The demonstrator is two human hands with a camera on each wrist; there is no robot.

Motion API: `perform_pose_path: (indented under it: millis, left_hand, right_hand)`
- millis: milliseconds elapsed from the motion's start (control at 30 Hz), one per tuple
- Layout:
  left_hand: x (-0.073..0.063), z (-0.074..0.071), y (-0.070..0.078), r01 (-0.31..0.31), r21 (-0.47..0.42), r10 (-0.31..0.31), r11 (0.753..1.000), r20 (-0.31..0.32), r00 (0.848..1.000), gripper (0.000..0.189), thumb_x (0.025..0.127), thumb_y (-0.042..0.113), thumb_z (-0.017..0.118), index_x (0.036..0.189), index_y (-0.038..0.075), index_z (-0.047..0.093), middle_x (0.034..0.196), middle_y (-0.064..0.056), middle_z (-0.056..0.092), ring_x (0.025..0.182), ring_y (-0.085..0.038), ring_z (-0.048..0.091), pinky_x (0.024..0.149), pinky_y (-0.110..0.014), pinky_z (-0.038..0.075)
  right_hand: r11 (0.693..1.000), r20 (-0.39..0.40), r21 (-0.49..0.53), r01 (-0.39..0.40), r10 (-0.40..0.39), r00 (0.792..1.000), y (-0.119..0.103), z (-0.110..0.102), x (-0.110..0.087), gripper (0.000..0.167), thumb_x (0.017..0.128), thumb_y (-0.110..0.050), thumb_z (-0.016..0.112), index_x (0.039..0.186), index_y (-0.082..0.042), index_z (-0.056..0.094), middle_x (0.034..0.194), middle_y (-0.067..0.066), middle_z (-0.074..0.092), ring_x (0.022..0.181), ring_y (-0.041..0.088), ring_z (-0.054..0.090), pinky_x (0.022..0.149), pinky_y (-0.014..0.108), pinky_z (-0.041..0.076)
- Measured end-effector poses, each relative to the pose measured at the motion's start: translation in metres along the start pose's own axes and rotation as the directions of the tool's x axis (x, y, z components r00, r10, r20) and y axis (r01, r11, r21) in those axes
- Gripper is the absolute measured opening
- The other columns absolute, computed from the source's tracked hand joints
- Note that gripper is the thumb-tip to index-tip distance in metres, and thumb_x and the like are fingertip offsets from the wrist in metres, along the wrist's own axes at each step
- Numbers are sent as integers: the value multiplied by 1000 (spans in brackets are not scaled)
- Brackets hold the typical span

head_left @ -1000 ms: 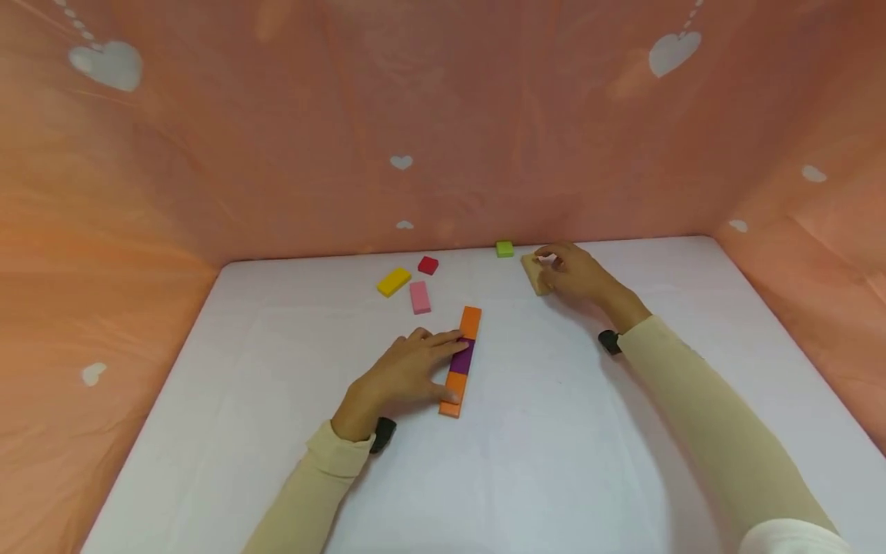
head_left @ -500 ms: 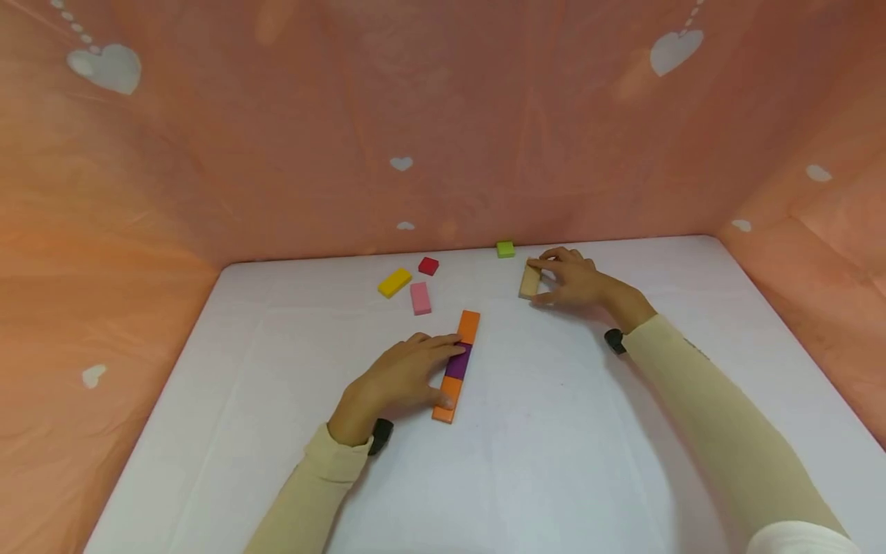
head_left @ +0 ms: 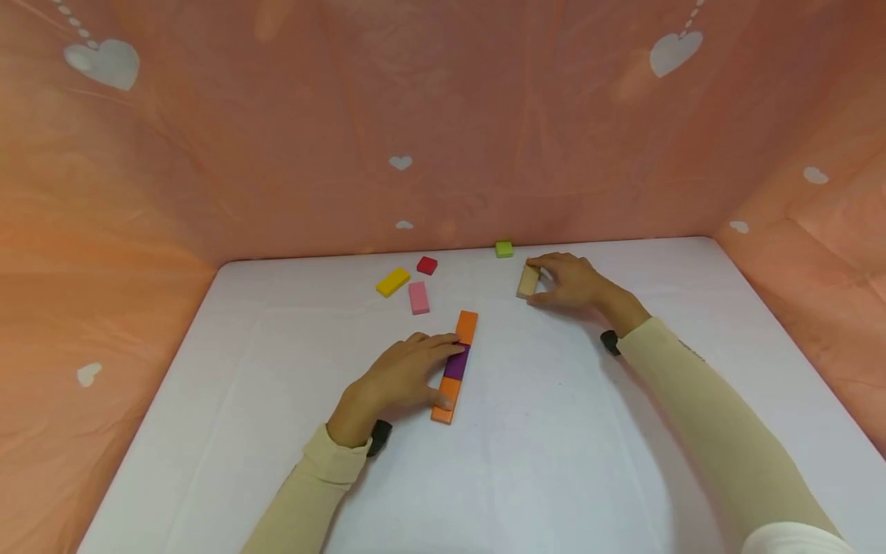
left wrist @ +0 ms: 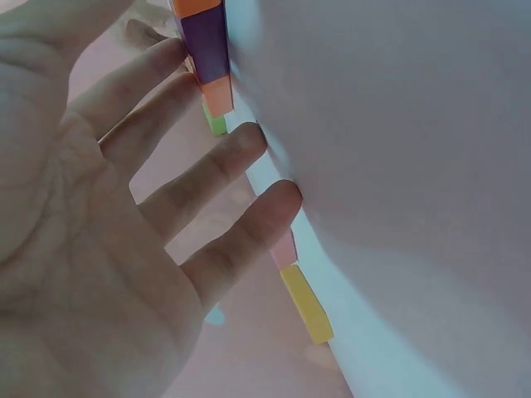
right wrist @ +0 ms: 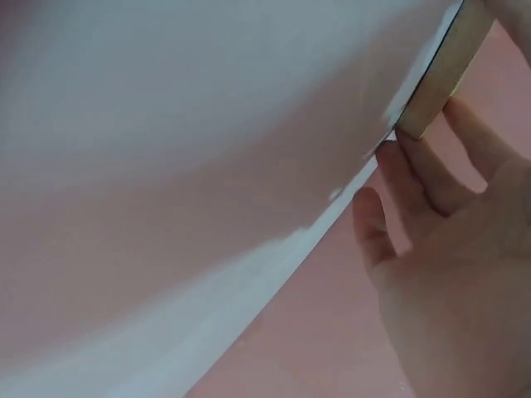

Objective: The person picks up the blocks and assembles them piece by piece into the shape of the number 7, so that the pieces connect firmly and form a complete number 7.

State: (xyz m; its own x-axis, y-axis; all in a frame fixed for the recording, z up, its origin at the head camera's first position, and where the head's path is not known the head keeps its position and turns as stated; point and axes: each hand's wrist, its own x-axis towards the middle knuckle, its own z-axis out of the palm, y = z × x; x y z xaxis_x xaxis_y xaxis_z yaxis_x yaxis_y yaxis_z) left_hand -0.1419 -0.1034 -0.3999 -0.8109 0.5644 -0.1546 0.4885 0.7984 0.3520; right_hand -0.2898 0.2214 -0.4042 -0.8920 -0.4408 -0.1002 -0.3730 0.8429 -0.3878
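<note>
Three flat blocks lie end to end in a slanting row in the head view: a far orange block point(head_left: 467, 328), a purple block point(head_left: 458, 366) in the middle, and a near orange block point(head_left: 452, 390). My left hand point(head_left: 398, 375) rests against the row, its fingertips on the purple block and its thumb on the near orange one. In the left wrist view its fingers point(left wrist: 220, 178) are nearly straight. Farther back on the right, my right hand point(head_left: 574, 282) pinches a plain wooden block point(head_left: 528, 283) by its two ends, thumb at the near end. That block lies on the white surface.
Left of centre lie a yellow block point(head_left: 393, 282), a small red block point(head_left: 427, 265) and a pink block point(head_left: 418, 298). A small green block point(head_left: 504, 249) sits at the back edge of the white table point(head_left: 554, 462). Pinkish-orange cloth point(head_left: 519, 138) with hearts rises behind and at both sides.
The wooden block has turned in my right hand, its far end swinging right and its near end left. Under my left hand the row's near end has shifted slightly left.
</note>
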Motion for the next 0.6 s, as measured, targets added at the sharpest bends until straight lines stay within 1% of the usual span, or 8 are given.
perform_pose_path:
  millis: [100,233,300,333,467,533,600]
  left_hand:
    - [1,1,0,-1,9,0,1000,3,1000,85,76,42,85,150,25,45,159,3,39,136,-24,44,108,-47,43]
    - [4,2,-1,-4,28,4,1000,6,1000,85,76,41,85,150,24,46,159,1,39,136,-25,45,105,-46,45]
    - [4,3,-1,-5,36,5,999,4,1000,83,76,41,85,149,24,47,159,1,39,136,-25,45,104,-46,46]
    - [4,3,-1,-1,39,1,999,5,1000,83,77,41,84,149,25,47,159,1,39,136,-25,45,104,-46,46]
    - [3,2,0,6,38,-6,999,9,1000,82,78,41,83,149,25,47,159,0,40,135,-26,45,105,-47,46]
    - [2,1,1,7,36,-8,999,13,1000,82,78,41,83,150,25,46,159,0,40,135,-26,45,105,-47,45]
    - [2,0,2,8,36,-8,999,17,1000,82,78,41,83,150,24,46,159,0,39,136,-26,45,105,-47,45]
  right_hand:
    - [999,-48,37,-20,22,999,-3,0,1,79,86,-49,71,150,-10,45,151,16,47,141,37,41,116,59,31]
    - [981,-89,182,-66,83,993,-7,3,1,80,86,-53,71,149,-13,45,154,11,46,143,33,40,118,55,32]
    - [971,-92,226,-78,101,991,-11,5,1,80,85,-53,72,149,-14,46,154,10,46,143,32,39,118,55,32]
    - [970,-92,232,-76,99,991,-14,6,0,80,84,-53,72,149,-14,46,153,10,46,143,33,39,118,56,31]
    - [980,-96,195,-48,68,993,-30,13,0,78,84,-50,73,148,-15,47,153,11,47,144,34,38,119,56,30]
    - [985,-103,170,-19,37,994,-37,18,2,77,84,-50,73,148,-15,48,153,11,47,144,34,38,119,56,29]
    - [986,-105,165,8,10,994,-43,22,4,76,84,-49,73,148,-15,49,152,10,48,144,33,38,120,55,29]
